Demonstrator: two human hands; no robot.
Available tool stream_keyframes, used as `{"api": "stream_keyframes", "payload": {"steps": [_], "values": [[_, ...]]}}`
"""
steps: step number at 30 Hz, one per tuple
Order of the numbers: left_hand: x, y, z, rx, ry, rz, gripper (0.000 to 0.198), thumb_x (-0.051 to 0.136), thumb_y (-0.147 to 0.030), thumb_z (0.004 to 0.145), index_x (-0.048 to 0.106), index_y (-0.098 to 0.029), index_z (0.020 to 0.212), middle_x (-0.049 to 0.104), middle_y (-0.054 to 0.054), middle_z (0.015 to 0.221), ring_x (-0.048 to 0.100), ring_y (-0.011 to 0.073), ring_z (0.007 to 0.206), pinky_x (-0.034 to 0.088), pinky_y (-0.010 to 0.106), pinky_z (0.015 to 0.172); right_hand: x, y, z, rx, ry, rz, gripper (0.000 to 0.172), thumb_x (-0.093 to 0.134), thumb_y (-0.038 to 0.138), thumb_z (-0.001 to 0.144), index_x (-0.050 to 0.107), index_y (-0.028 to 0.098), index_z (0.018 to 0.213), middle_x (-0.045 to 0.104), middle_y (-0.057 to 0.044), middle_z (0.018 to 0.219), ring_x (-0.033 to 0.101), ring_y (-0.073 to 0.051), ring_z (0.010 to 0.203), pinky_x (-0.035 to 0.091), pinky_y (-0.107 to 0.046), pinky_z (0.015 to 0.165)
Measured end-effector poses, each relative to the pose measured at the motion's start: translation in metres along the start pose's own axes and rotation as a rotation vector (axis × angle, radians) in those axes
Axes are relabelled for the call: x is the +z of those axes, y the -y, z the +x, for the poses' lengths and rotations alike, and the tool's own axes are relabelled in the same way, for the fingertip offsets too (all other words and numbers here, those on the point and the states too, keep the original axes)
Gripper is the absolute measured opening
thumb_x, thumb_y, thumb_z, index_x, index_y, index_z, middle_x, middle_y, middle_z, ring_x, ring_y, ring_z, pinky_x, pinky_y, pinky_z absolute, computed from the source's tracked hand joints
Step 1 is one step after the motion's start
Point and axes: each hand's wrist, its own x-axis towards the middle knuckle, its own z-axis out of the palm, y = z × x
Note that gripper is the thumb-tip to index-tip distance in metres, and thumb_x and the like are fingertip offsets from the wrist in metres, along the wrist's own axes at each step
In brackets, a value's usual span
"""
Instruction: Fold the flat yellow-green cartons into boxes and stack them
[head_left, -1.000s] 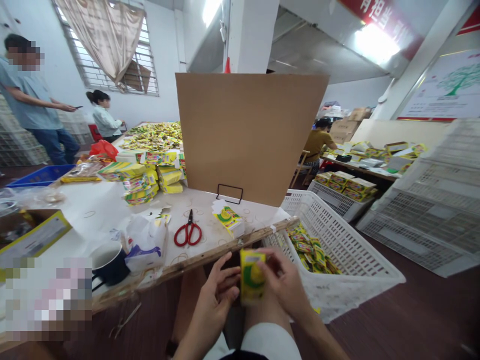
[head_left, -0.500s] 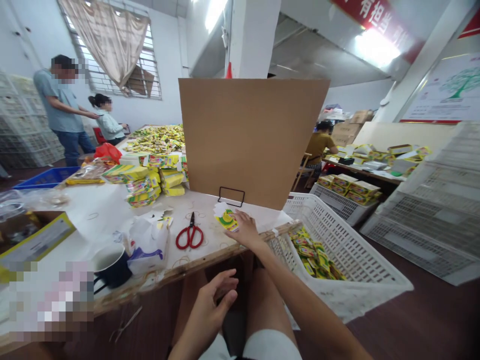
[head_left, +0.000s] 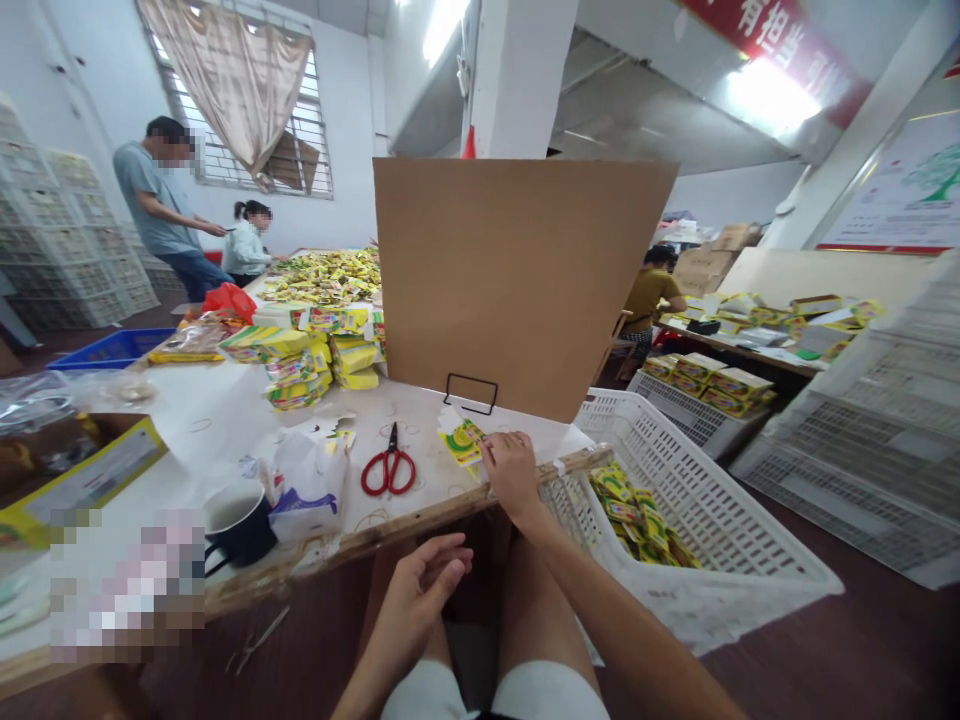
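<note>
My right hand [head_left: 513, 472] is at the table's front edge, its bent fingers and thumb closed on the right edge of a small flat yellow-green carton [head_left: 459, 442]. White flaps stick out at that carton's far end, and whether several are stacked there I cannot tell. Over my lap hovers my left hand [head_left: 430, 577], holding nothing, thumb and fingers apart. Left of the carton lie red-handled scissors [head_left: 388, 470], blades pointing away. Behind the carton, a black wire stand [head_left: 471, 392] stands before an upright cardboard sheet [head_left: 517, 285].
A white plastic crate [head_left: 720, 510] with many yellow-green cartons stands at my right. On the left are a dark mug [head_left: 238, 525], a white plastic bag [head_left: 307, 480] and an open box [head_left: 90, 470]. Stacked yellow boxes [head_left: 296, 365] rise farther back. Other people are in the background.
My right hand has shifted from lying flat over the carton to its right edge, with fingers bent. My left hand stays over my lap. The view has turned slightly left.
</note>
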Motion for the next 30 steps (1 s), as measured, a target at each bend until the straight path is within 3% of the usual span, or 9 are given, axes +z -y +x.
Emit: {"api": "stream_keyframes", "payload": {"steps": [4,6,9,11,15,20,24,27,30], "values": [[-0.001,-0.001,0.004,-0.034,-0.149,-0.315,0.055,0.072,-0.051,0.068,0.065,-0.014,0.109,0.070,0.017,0.109,0.066,0.0284,0.101,0.049,0.045,0.092,-0.027,0.034,-0.065,-0.181,-0.177,0.208,0.022,0.042,0.020,0.094,0.060,0.021,0.080,0.071,-0.007,0.090,0.062,-0.021,0.088,0.034,-0.042,0.093],[0.002,-0.002,0.004,-0.021,-0.172,-0.437,0.051,0.067,-0.053,0.073,0.066,-0.013,0.106,0.070,0.016,0.111,0.065,0.0286,0.104,0.049,0.044,0.093,-0.034,0.051,-0.100,-0.379,-0.120,0.362,0.018,0.047,0.017,0.090,0.060,0.024,0.081,0.072,-0.004,0.089,0.063,-0.020,0.084,0.039,-0.040,0.085],[0.005,-0.005,0.001,-0.023,-0.130,-0.477,0.045,0.064,-0.050,0.076,0.069,-0.013,0.100,0.072,0.014,0.105,0.065,0.0286,0.101,0.051,0.041,0.089,-0.040,0.065,-0.130,-0.429,-0.096,0.507,0.015,0.050,0.015,0.087,0.059,0.025,0.080,0.072,-0.003,0.089,0.065,-0.019,0.080,0.043,-0.038,0.078],[0.007,-0.006,-0.003,-0.045,-0.077,-0.475,0.041,0.068,-0.045,0.075,0.070,-0.014,0.101,0.073,0.012,0.101,0.067,0.0269,0.096,0.053,0.036,0.084,-0.048,0.064,-0.132,-0.372,-0.078,0.590,0.010,0.053,0.017,0.086,0.059,0.025,0.088,0.071,-0.005,0.098,0.064,-0.021,0.090,0.043,-0.039,0.081],[0.013,-0.007,-0.011,-0.089,0.064,-0.463,0.038,0.074,-0.035,0.072,0.069,-0.016,0.105,0.074,0.010,0.096,0.069,0.0223,0.086,0.052,0.028,0.074,-0.067,0.049,-0.117,-0.190,0.011,0.629,0.034,0.056,0.022,0.085,0.054,0.024,0.119,0.061,-0.008,0.122,0.056,-0.025,0.109,0.043,-0.040,0.090],[0.020,-0.006,-0.013,-0.122,0.167,-0.459,0.036,0.074,-0.033,0.074,0.070,-0.014,0.104,0.074,0.011,0.090,0.069,0.0236,0.085,0.051,0.032,0.078,-0.063,0.032,-0.112,-0.112,-0.006,0.678,0.021,0.056,0.026,0.085,0.061,0.023,0.105,0.065,-0.006,0.103,0.059,-0.022,0.092,0.046,-0.036,0.083],[0.022,-0.005,-0.012,-0.098,0.132,-0.415,0.037,0.073,-0.037,0.074,0.069,-0.015,0.103,0.073,0.009,0.087,0.068,0.0227,0.081,0.051,0.033,0.077,-0.055,0.033,-0.118,0.137,-0.042,0.799,0.039,0.059,0.034,0.083,0.055,0.021,0.120,0.062,-0.009,0.111,0.059,-0.022,0.089,0.049,-0.034,0.079],[0.025,-0.003,-0.011,-0.066,0.073,-0.349,0.037,0.072,-0.043,0.073,0.069,-0.014,0.096,0.073,0.007,0.082,0.068,0.0232,0.079,0.052,0.033,0.075,-0.058,0.040,-0.120,0.231,0.131,0.919,0.027,0.054,0.039,0.087,0.066,0.017,0.096,0.067,-0.008,0.089,0.061,-0.021,0.079,0.051,-0.030,0.070],[0.028,-0.001,-0.010,-0.022,0.042,-0.245,0.038,0.069,-0.048,0.073,0.067,-0.014,0.089,0.073,0.007,0.083,0.068,0.0248,0.080,0.053,0.033,0.074,-0.058,0.042,-0.122,0.281,0.128,0.944,0.032,0.054,0.045,0.087,0.066,0.016,0.078,0.066,-0.007,0.077,0.062,-0.021,0.074,0.052,-0.029,0.066]]}}
